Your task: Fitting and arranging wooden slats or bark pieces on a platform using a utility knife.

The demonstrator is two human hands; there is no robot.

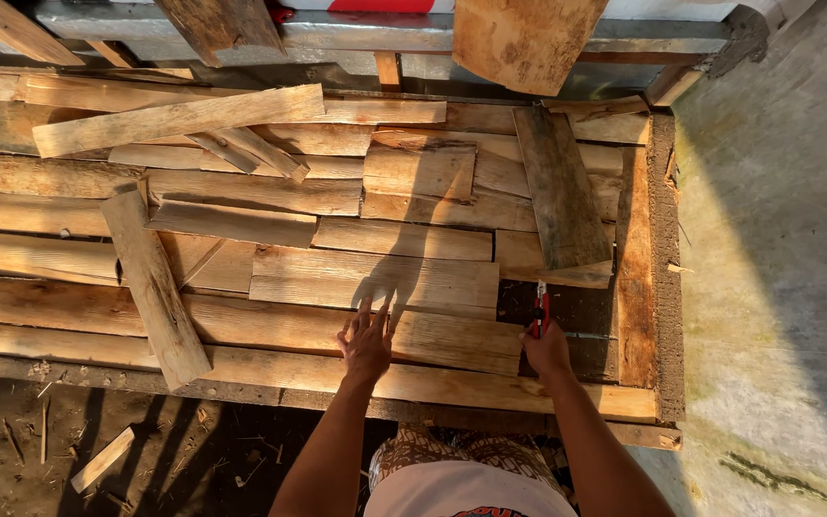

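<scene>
Left hand (367, 347) fingers spread on a plank (375, 278); right hand (547, 352) fingers pinching a red tool (540, 311).

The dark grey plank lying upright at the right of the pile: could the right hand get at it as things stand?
Probably yes. The dark grey plank lies on top of the pile with nothing over it, its lower end just beyond the right hand. But that hand already holds a red-handled tool, so gripping would be awkward.
</scene>
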